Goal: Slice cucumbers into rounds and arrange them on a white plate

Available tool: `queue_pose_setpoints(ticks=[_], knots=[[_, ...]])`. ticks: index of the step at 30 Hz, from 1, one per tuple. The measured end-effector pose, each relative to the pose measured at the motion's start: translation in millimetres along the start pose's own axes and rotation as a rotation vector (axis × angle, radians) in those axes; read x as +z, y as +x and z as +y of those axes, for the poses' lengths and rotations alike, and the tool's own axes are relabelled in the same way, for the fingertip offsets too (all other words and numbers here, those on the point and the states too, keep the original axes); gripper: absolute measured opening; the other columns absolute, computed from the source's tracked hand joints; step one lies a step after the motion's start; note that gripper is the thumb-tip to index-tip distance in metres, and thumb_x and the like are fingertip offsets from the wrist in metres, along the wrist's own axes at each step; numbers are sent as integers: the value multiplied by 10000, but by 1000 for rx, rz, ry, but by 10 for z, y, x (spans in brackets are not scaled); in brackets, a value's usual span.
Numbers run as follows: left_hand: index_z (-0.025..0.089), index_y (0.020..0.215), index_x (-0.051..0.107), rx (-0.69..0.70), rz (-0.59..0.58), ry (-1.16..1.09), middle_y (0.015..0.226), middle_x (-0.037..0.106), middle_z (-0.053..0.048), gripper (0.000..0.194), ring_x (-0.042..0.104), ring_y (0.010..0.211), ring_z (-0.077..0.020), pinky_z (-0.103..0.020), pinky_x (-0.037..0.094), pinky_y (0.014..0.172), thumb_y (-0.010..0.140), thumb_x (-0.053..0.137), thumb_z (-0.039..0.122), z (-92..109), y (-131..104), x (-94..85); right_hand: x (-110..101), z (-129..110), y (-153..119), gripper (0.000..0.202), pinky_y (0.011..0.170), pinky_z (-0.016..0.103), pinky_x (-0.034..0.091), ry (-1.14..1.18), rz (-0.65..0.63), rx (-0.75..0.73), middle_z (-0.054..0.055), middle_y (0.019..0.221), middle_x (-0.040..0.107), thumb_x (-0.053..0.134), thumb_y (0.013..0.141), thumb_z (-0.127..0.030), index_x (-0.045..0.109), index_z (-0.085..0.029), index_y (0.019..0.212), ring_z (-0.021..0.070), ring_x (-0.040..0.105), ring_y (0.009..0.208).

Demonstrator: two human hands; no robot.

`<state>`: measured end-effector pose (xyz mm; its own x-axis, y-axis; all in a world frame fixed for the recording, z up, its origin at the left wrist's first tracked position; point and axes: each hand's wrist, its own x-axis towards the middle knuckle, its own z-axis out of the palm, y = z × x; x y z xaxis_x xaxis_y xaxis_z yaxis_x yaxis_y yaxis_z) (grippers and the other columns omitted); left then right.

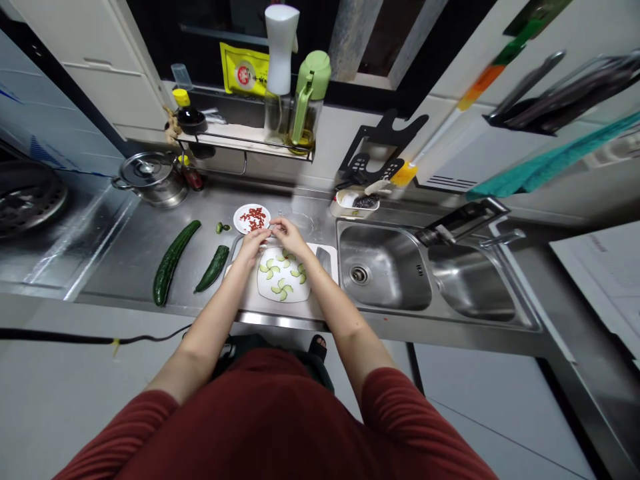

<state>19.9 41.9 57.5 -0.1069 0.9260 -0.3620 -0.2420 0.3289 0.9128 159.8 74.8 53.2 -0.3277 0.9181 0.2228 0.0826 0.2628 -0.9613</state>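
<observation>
Cucumber slices (283, 291) lie in pinwheels on the white plate (285, 274); arranging pieces seems the step in hand, and the next move likely calls for a light pinch. Left hand (254, 242) and right hand (291, 239) are pinched narrow beside the small dish (238, 218) of red bits (256, 216), their hold too small to make out, and the green-topped bottle (312, 93) contains a little yellow oil (302, 138)

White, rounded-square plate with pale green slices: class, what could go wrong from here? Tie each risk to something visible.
The left hand and right hand meet close to the small round white plate of red pieces; a bump might spill them.
The white, rounded-square plate lies between both forearms, so a slip could shift its pale green slices.
The long dark-green cucumber ends near the steel counter's front edge, so a knock might roll it off.
</observation>
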Motion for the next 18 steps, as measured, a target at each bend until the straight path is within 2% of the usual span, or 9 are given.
queue_pose_setpoints(ticks=[8,12,18], knots=[[150,854,675,10,-46,-46,819,641,-39,387,498,553,-50,-165,216,387,571,761,401,-33,-174,86,-161,-126,-282,181,732,274,444,-133,217,44,17,877,633,546,795,-306,608,-197,925,152,549,789],[145,855,676,22,-56,-52,857,646,-49,380,493,572,-55,-162,213,382,582,760,396,-52,-273,138,-204,-212,-464,117,707,270,426,-249,215,19,21,859,626,574,792,-294,626,-199,838,169,551,834],[152,839,672,33,-94,-33,815,627,-22,322,493,587,-55,-158,236,400,608,753,361,-74,-450,240,-216,-350,-661,111,769,294,407,-335,240,-40,26,858,609,586,823,-304,636,-206,809,188,534,902]])
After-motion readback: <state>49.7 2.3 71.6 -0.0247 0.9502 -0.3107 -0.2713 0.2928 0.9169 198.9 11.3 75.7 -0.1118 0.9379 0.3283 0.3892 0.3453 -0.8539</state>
